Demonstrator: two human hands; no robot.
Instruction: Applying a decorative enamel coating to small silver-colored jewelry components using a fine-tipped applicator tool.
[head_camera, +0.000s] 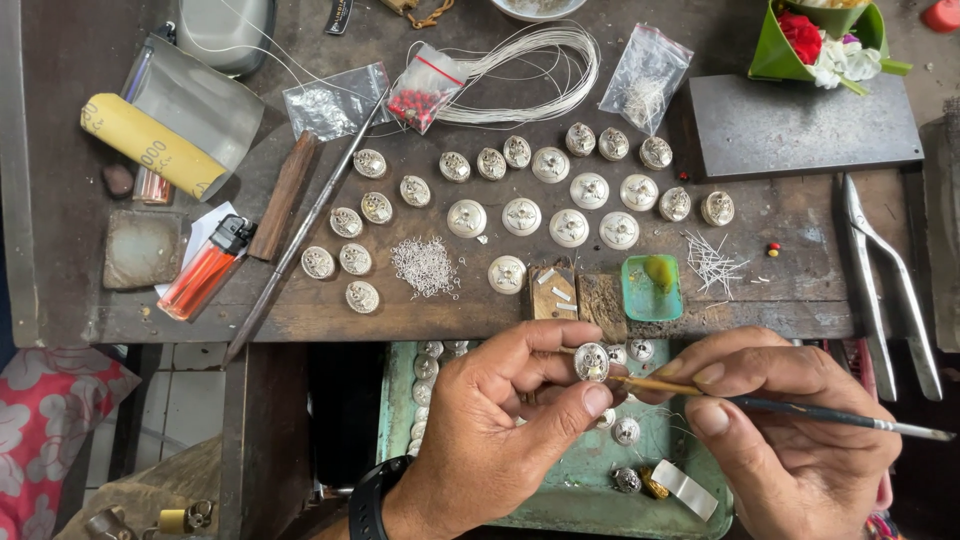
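My left hand pinches a small round silver ornament between thumb and forefinger, held up below the bench edge. In my right hand is a thin paintbrush, gripped like a pen, its tip touching the ornament's right side. A black watch sits on my left wrist. Under both hands lies a green tray with more silver pieces. Several similar round silver ornaments are spread in rows on the wooden bench above.
A small green dish with yellowish paste, a pile of tiny silver rings, cut wire bits, an orange lighter, rolled yellow sandpaper, a long metal rod, tongs, a dark slab, wire coil and plastic bags.
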